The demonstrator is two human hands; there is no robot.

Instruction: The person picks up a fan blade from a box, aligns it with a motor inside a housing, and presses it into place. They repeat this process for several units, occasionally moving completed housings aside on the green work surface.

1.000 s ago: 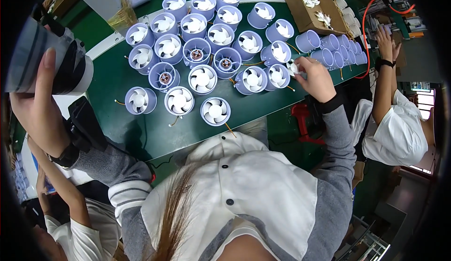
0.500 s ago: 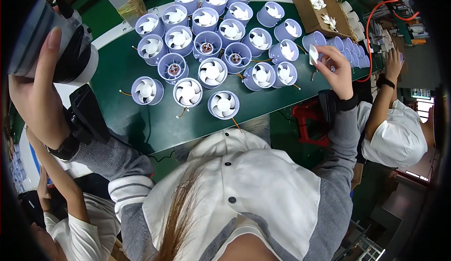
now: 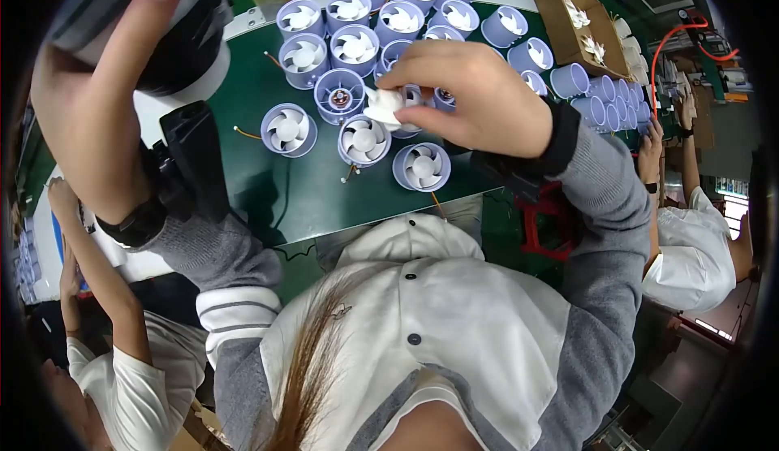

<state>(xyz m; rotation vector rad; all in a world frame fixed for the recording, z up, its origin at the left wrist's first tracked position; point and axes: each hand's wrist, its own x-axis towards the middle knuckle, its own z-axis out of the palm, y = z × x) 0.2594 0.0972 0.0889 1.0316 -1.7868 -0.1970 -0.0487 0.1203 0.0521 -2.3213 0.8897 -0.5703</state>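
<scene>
A worker's right hand (image 3: 475, 98) hovers over a green table (image 3: 308, 191) crowded with lilac fan housings, its fingers pinching a white impeller (image 3: 383, 107) just above the near rows. Half a second ago that hand was out at the right end of the cluster, holding the impeller near the outer housings; it has since swung inward and now covers several units in the middle of the group. The impeller hangs just beside an open housing (image 3: 339, 96) whose bare motor hub shows, with no blades in it, while neighbouring fans (image 3: 363, 140) and (image 3: 422, 166) at the table's near edge already carry white blades.

The left hand (image 3: 97, 118) is raised at the upper left, fingers wrapped around a black-and-white cylindrical tool (image 3: 174, 41); it fills more of the view than before, sitting higher and closer to the camera. A cardboard box (image 3: 568, 25) of loose impellers stands at the far right of the table, beside a row of empty housings (image 3: 600, 94). Other people in white shirts work at the right and lower left edges.
</scene>
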